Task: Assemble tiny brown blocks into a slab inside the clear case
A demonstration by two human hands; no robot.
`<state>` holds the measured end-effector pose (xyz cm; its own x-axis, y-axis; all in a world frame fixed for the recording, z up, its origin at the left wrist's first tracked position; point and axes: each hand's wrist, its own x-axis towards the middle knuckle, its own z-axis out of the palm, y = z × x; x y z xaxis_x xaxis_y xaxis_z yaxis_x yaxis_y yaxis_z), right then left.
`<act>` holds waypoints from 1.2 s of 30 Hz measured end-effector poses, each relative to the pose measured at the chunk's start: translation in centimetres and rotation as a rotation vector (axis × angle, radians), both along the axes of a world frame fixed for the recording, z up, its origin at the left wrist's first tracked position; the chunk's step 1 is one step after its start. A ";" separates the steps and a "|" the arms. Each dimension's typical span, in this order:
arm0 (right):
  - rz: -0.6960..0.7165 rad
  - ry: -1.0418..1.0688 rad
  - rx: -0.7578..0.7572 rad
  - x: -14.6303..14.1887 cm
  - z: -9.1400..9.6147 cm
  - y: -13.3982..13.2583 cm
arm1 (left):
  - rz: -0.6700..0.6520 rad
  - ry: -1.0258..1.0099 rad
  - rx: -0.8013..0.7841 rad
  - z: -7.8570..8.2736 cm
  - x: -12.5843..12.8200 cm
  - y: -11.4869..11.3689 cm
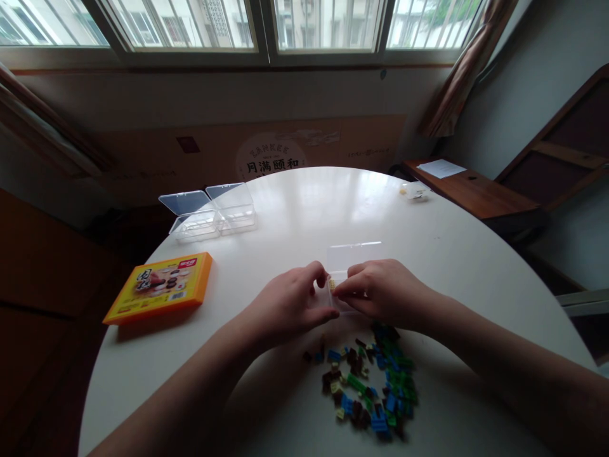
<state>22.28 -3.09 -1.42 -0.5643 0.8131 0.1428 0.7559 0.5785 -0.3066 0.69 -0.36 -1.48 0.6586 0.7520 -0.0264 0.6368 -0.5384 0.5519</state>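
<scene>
A small clear plastic box [352, 309] stands on the table with its lid [354, 254] raised at the back. My left hand [292, 301] curls its index finger and thumb around the box's left end, closed on it. Over the box, my right hand [385, 289] has its fingers pressed together, their tips down inside at the left end. Small pale yellow bricks [332, 283] show there beside those fingertips; whatever is pinched is hidden. Just below lies a loose pile of small toy building bricks [356, 382], in blue, green, dark brown and pale yellow.
Two more clear boxes [238, 219] with raised lids stand at the back left of the round white table [304, 209]. An orange and yellow game box [162, 285] lies at the left. Near the right rear edge rests a small clear packet [415, 190].
</scene>
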 end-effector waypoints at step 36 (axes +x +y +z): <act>-0.082 -0.033 0.058 -0.1 -0.5 0.0 | 0.013 0.025 -0.026 0.3 0.1 0.0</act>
<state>22.17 -3.07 -1.90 -0.5012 0.8478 0.1729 0.8107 0.5300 -0.2487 0.74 -0.35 -1.23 0.6474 0.7596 -0.0623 0.6576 -0.5154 0.5495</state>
